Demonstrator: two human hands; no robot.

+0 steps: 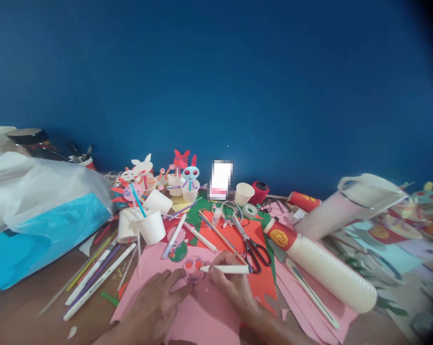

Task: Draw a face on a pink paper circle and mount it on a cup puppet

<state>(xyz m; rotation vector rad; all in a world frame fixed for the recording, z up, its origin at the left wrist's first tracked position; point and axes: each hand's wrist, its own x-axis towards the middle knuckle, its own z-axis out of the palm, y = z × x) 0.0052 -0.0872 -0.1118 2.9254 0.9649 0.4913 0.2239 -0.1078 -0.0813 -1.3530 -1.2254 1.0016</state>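
My right hand (229, 282) grips a white marker (234, 270) with a dark blue end, its tip at the right edge of a round pink paper face (194, 273). That face has orange eyes with drawn lashes and lies on a pink paper sheet (188, 316). My left hand (161, 292) rests on the sheet with fingers stretched out, the fingertips touching the face's left and lower edge. Just beyond lie a green paper piece (178, 251) and a capped marker (174, 235). Black-handled scissors (254, 249) lie on orange paper, right of my right hand.
White paper cups (150, 227) and cup figures with paper faces (190, 173) stand at the back left. A long stack of cups (331, 270) lies at right, near a pale jug (331, 213). Several markers (99, 282) lie at left beside a plastic bag (47, 215). A blue wall (216, 86) rises behind.
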